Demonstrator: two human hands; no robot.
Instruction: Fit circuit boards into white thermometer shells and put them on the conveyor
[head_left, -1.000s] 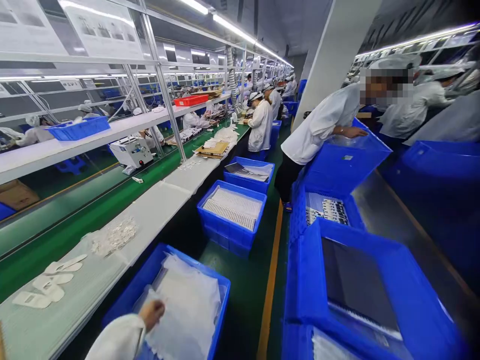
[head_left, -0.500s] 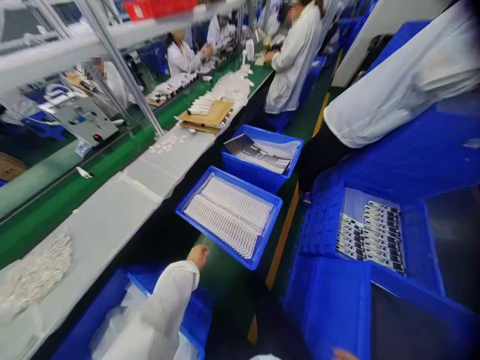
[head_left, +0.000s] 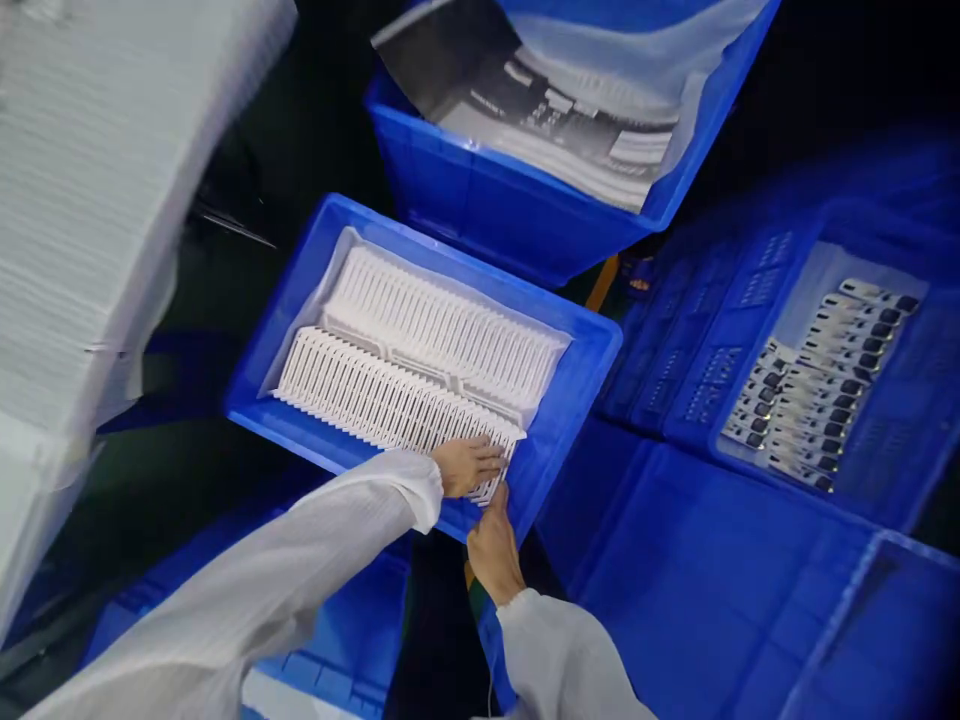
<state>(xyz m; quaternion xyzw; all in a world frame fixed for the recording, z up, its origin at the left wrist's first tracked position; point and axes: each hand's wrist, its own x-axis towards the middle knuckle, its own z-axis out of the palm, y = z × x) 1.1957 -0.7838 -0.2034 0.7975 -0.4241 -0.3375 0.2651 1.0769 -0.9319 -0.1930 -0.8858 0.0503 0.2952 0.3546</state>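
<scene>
A blue bin (head_left: pixel 289 300) lined with a pale sheet holds two rows of thin white plastic strips (head_left: pixel 360 395), stood closely side by side. My left hand (head_left: pixel 471 466) lies with fingers stretched out across the right end of the front row, touching the strips. Just below it, my right hand (head_left: pixel 495 545) reaches over the bin's near edge, its fingers curled and a fingertip against the ends of the last strips. What its curled fingers hold, if anything, is hidden.
Behind stands another blue bin (head_left: pixel 480 200) with a black printed sheet (head_left: pixel 570 125) on its contents. At right, a blue crate (head_left: pixel 810 510) holds rows of white-and-black devices (head_left: pixel 840 370). A grey-white worktop (head_left: pixel 82 200) runs along the left; more blue bins (head_left: pixel 352 620) stand below.
My view has tilted down and closer to the bin of strips. My left hand has moved from beside the bin onto the strips; my right hand has come up to the row's end.
</scene>
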